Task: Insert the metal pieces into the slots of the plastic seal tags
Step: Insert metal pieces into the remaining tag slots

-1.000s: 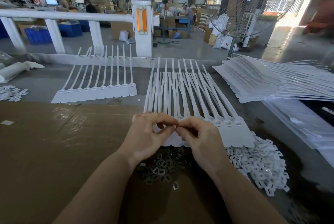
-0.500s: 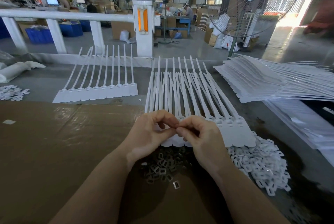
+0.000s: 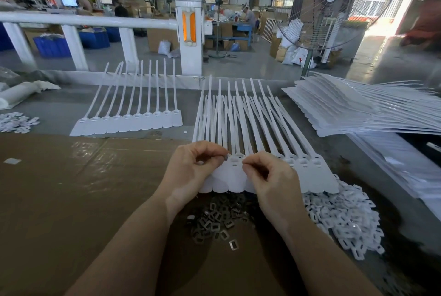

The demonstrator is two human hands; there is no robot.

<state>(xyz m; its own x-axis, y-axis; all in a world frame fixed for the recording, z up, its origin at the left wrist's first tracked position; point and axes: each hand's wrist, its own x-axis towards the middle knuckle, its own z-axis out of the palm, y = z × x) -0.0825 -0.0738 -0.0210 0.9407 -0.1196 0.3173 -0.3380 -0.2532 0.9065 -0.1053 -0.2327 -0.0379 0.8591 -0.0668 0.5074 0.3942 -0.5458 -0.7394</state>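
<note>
A strip of joined white plastic seal tags (image 3: 307,171) lies in front of me, tails pointing away. My left hand (image 3: 191,171) pinches a small metal piece (image 3: 225,157) between thumb and forefinger at a tag head's slot (image 3: 235,159). My right hand (image 3: 269,181) has its fingers curled with thumb and forefinger pinched together at the same tag head; what it pinches is hidden. A pile of loose metal pieces (image 3: 217,221) lies on the cardboard just below my wrists.
A heap of small white plastic caps (image 3: 343,219) sits at the right. A second strip of tags (image 3: 133,121) lies further left, a tall stack of strips (image 3: 346,109) at the right. Brown cardboard (image 3: 71,188) covers the near table. A white railing (image 3: 83,22) runs behind.
My two hands have drawn slightly apart, uncovering the tag head between them. The metal piece now shows at my left fingertips.
</note>
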